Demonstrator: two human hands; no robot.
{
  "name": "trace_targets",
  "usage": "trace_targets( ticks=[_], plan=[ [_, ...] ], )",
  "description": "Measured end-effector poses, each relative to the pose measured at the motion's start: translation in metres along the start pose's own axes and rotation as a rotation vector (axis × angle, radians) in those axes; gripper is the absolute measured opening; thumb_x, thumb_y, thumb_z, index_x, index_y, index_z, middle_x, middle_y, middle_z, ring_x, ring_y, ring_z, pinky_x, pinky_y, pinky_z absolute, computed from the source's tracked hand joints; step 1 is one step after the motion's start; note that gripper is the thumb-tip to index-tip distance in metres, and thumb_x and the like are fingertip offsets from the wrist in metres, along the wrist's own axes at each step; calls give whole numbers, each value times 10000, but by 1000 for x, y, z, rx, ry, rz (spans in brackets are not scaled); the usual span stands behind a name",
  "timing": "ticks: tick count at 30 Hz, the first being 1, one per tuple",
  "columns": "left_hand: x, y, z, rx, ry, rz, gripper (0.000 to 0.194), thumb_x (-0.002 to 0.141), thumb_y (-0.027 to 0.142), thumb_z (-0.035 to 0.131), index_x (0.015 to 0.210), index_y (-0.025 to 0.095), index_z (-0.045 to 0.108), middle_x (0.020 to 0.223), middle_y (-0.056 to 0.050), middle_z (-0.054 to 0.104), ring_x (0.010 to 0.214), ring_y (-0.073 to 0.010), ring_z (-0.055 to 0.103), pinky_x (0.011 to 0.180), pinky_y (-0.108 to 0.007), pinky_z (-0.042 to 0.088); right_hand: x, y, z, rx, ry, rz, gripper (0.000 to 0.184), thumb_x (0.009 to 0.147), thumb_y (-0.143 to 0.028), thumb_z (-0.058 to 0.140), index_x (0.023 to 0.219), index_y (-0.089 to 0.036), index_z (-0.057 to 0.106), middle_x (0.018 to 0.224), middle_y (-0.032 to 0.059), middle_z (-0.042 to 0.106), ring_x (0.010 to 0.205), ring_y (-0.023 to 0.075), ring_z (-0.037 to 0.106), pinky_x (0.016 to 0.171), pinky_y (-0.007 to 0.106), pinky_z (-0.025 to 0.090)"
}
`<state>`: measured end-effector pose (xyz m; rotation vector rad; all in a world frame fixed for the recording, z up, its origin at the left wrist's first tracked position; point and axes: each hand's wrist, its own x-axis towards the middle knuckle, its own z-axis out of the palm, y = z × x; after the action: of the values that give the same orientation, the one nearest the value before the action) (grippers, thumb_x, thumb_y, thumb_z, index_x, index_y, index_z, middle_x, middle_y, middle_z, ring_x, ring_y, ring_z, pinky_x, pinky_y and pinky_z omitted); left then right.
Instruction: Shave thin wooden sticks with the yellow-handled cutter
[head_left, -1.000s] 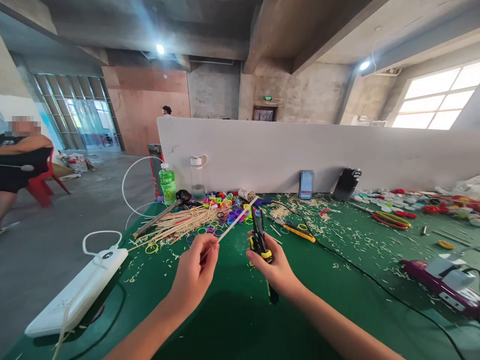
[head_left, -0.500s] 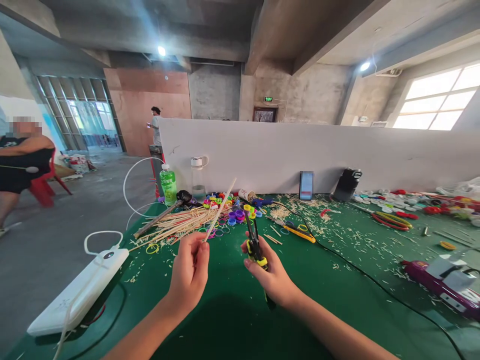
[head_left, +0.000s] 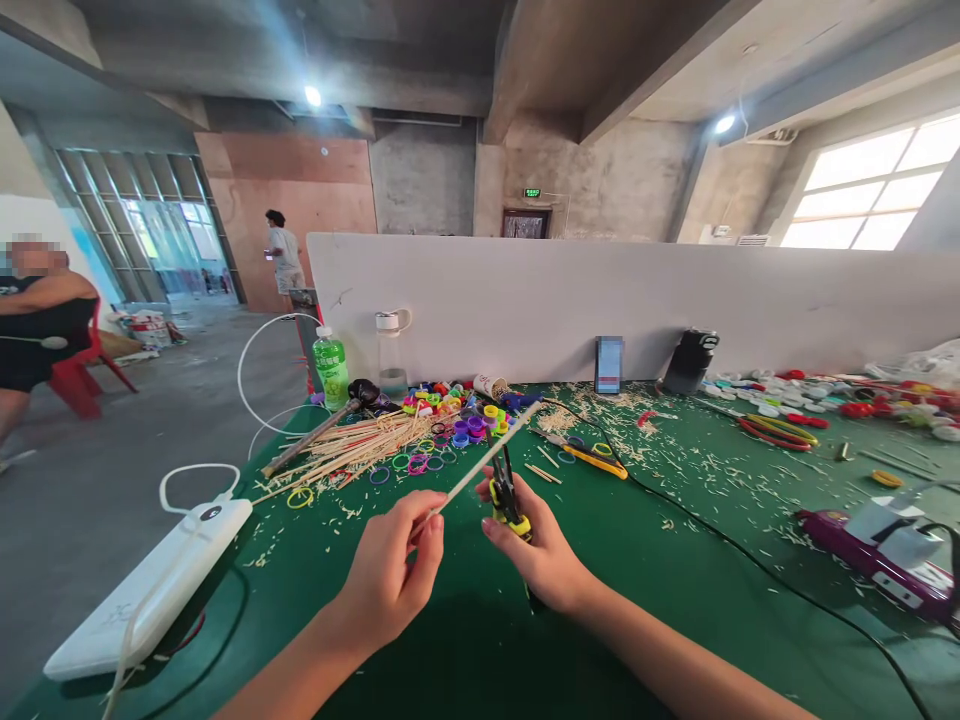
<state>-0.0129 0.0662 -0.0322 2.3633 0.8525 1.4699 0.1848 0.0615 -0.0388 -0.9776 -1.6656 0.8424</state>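
Note:
Pinched in my left hand [head_left: 397, 560] is a thin pale wooden stick [head_left: 491, 456], slanting up to the right. My right hand [head_left: 544, 550] is wrapped round black and yellow pliers [head_left: 510, 500], their narrow jaws pointing up and parted. The stick passes by the jaws; whether it touches them I cannot tell. Behind my left hand lies a loose pile of similar sticks [head_left: 367, 445]. Small colourful rings and caps [head_left: 469, 430] are heaped just beyond the pliers. Short cut stick pieces [head_left: 543, 473] lie on the green table [head_left: 450, 650] beyond my right hand.
A white power bank [head_left: 150, 590] lies at left. Orange-handled pliers [head_left: 589, 457], a black cable [head_left: 720, 540] and a purple power strip [head_left: 877, 565] are to the right. Bottles [head_left: 331, 368] and a phone [head_left: 609, 364] stand along the white partition [head_left: 510, 300]. Two people are beyond the table at left.
My left hand has moved right, and the stick has tilted over to the right, across to the pliers' jaws. My right hand has barely moved. The standing person has come further into view.

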Motion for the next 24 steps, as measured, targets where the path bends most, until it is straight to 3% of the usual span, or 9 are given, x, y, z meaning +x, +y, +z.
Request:
trace_targets(
  ticks=[4,12,20,24],
  plan=[
    [3,1,0,58,-107,66,211,917,137,437,1112,209,475,684,38,509,494,-71,436,458,-188,346,-1,-3,1,-41,-14,-28,409,839,-276,575,1228,-219,462,1126,50,590,1035,202,557,900,318,421],
    [6,3,-2,134,-43,169,242,898,101,473,1114,198,523,618,59,493,497,-67,442,556,-201,396,-2,-7,1,-36,-16,10,440,824,-285,567,1246,-236,455,989,15,595,1008,208,543,852,307,425],
    [7,3,-4,74,-54,162,236,881,90,491,1092,183,544,597,61,477,454,-56,399,444,-183,308,0,-7,1,-13,-18,-4,379,827,-276,576,1192,-220,493,1046,28,597,988,189,556,862,294,423],
    [6,3,-2,75,-39,169,251,882,94,490,1110,184,545,575,65,469,445,-57,397,436,-181,303,0,-7,2,-24,1,-5,328,828,-272,568,1139,-194,500,969,26,586,871,161,550,772,271,433]
  ],
)
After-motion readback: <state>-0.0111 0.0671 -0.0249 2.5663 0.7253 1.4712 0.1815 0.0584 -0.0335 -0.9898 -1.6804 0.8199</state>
